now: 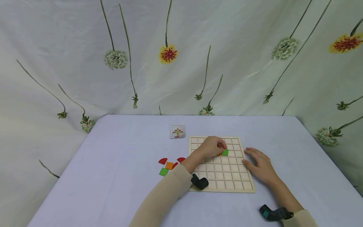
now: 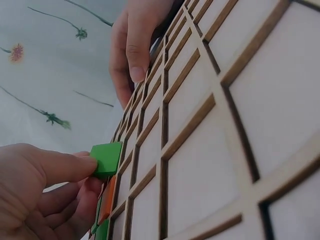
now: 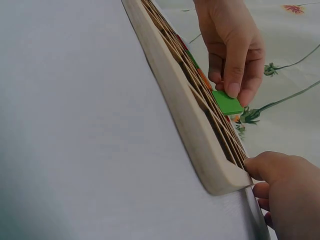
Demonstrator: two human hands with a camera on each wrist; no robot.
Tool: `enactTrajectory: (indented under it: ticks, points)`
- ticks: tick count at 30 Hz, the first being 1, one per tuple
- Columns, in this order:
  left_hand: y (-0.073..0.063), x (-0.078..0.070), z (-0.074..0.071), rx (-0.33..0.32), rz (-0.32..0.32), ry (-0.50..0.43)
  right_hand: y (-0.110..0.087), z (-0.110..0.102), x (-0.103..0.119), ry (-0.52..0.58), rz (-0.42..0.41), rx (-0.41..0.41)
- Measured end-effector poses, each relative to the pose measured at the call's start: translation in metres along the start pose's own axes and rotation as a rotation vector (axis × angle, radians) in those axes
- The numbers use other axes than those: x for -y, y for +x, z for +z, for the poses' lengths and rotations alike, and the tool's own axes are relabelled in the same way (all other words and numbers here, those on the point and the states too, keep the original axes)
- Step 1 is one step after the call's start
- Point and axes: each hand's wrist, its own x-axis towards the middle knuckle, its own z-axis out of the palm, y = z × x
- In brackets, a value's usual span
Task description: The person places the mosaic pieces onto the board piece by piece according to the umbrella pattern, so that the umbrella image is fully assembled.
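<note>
My left hand (image 1: 211,146) is over the upper part of a wooden grid board (image 1: 221,186), pinching a green square tile (image 1: 225,152) between thumb and fingers. In the left wrist view the green tile (image 2: 106,159) stands tilted at the grid, with an orange tile (image 2: 107,200) and more green just beyond it. The right wrist view shows the thumb on the face of the green tile (image 3: 228,102). Beside the board's right edge lies my right hand (image 1: 259,165), its thumb and fingertips touching the frame, fingers loosely extended.
Left of the board lie loose pieces on the white tablecloth: a red quarter-round (image 1: 163,161), an orange square (image 1: 169,165), a green square (image 1: 163,171) and more red ones partly behind my left sleeve. A small pattern card (image 1: 177,131) lies behind them. A flowered cloth (image 1: 235,78) hangs at the back.
</note>
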Motion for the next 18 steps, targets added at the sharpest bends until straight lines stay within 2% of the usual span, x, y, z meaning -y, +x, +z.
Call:
enactTrajectory:
  ticks: [3,8,18]
  points:
    - [-0.0004,-0.0009,0.0000,-0.007,0.012,0.064,0.0001,0.0001,-0.0004,0.002,-0.003,-0.003]
    - [-0.0007,-0.0002,0.0003,-0.012,-0.002,0.167,0.0004,0.0013,-0.0017,-0.002,-0.008,-0.008]
    - [-0.0082,0.0062,-0.0017,-0.026,-0.023,0.153,0.0001,0.0008,-0.0021,-0.005,-0.003,-0.006]
